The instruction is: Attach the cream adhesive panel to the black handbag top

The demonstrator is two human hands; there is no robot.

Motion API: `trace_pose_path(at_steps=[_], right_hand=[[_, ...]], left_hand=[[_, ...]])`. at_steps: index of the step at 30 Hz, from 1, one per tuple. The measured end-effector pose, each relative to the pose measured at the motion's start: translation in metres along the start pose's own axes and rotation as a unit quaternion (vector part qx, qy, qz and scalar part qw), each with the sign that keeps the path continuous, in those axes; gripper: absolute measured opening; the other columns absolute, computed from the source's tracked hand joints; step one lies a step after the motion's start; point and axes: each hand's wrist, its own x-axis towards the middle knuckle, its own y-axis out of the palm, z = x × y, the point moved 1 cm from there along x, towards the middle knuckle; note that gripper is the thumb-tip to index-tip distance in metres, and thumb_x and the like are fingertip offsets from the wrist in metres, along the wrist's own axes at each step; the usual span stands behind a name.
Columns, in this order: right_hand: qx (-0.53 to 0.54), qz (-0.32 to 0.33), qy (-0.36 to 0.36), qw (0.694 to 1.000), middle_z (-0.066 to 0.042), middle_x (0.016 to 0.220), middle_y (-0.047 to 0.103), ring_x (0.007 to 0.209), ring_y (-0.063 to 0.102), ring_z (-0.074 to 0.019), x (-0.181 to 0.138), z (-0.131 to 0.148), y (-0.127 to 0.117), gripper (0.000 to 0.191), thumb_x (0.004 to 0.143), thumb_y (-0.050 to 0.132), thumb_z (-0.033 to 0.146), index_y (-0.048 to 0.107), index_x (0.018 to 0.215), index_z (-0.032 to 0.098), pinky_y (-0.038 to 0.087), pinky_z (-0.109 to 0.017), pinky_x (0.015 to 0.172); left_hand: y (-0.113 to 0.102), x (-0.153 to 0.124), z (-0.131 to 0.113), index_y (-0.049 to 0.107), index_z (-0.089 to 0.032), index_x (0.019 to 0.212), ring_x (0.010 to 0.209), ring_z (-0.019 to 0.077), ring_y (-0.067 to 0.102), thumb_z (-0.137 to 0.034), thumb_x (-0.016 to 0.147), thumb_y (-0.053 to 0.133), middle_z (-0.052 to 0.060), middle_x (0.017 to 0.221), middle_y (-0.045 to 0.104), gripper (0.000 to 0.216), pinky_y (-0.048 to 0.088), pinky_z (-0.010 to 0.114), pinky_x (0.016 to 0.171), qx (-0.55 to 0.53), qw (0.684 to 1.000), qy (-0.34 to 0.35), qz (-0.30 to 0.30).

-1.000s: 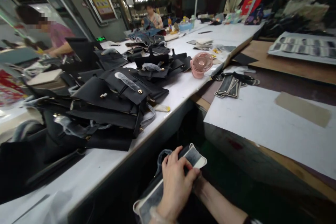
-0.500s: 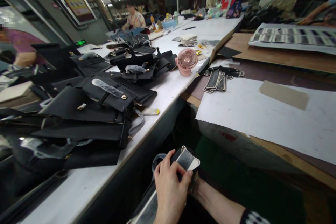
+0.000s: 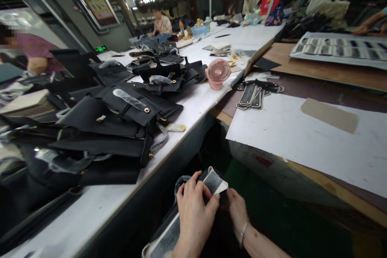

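At the bottom centre, low between two tables, my left hand (image 3: 193, 213) lies over a long grey strip with a white edge (image 3: 215, 180). Its fingers are pressed on top and the thumb is hooked at the side. My right hand (image 3: 237, 209), with a thin bracelet on the wrist, has its fingers curled against the dark edge of the same strip, just right of my left thumb. The strip's upper end curls up past my fingers, and its lower end runs off the bottom of the frame under my left wrist.
Stacked black bags (image 3: 115, 129) cover the white table (image 3: 199, 105) on the left, with a pink fan (image 3: 218, 73) further back. On the right are a white sheet (image 3: 302, 133), several dark strips (image 3: 252, 96) and a board of pieces (image 3: 338, 50). Other people (image 3: 30, 52) work at the far left and far end.
My right hand has come out from under the strip and now shows beside my left thumb. My left hand stays on the strip. The view has shifted slightly.
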Motion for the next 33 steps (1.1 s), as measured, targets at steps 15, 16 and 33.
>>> trace_pose_path(at_steps=[15, 16, 33], right_hand=[[-0.425, 0.133, -0.612, 0.653, -0.014, 0.143, 0.055, 0.138, 0.045, -0.0277, -0.038, 0.053, -0.029, 0.060, 0.091, 0.042, -0.003, 0.040, 0.149, 0.010, 0.053, -0.048, 0.105], [-0.430, 0.132, -0.612, 0.650, -0.014, 0.144, 0.055, 0.138, 0.045, -0.0280, -0.038, 0.051, -0.029, 0.060, 0.091, 0.042, -0.003, 0.040, 0.150, 0.011, 0.053, -0.048, 0.105], [-0.387, 0.160, -0.621, 0.663, -0.018, 0.137, 0.058, 0.134, 0.048, -0.0325, -0.078, 0.035, -0.005, 0.055, 0.093, 0.044, 0.005, 0.041, 0.149, 0.007, 0.053, -0.049, 0.101]], left_hand=[[-0.002, -0.010, -0.001, 0.054, -0.021, 0.080, 0.140, 0.0230, 0.042, -0.015, 0.082, 0.059, 0.014, 0.126, 0.067, 0.008, 0.019, 0.053, 0.120, -0.016, 0.997, 0.059, -0.040], [-0.003, -0.013, 0.000, 0.056, -0.021, 0.083, 0.141, 0.0230, 0.041, -0.013, 0.082, 0.059, 0.013, 0.126, 0.066, 0.008, 0.019, 0.053, 0.120, -0.015, 0.996, 0.067, -0.050], [-0.003, -0.082, 0.030, 0.062, -0.024, 0.079, 0.078, 0.0203, 0.059, -0.018, 0.090, 0.057, -0.001, 0.078, 0.066, 0.013, 0.032, 0.041, 0.085, 0.018, 0.976, 0.043, -0.215]])
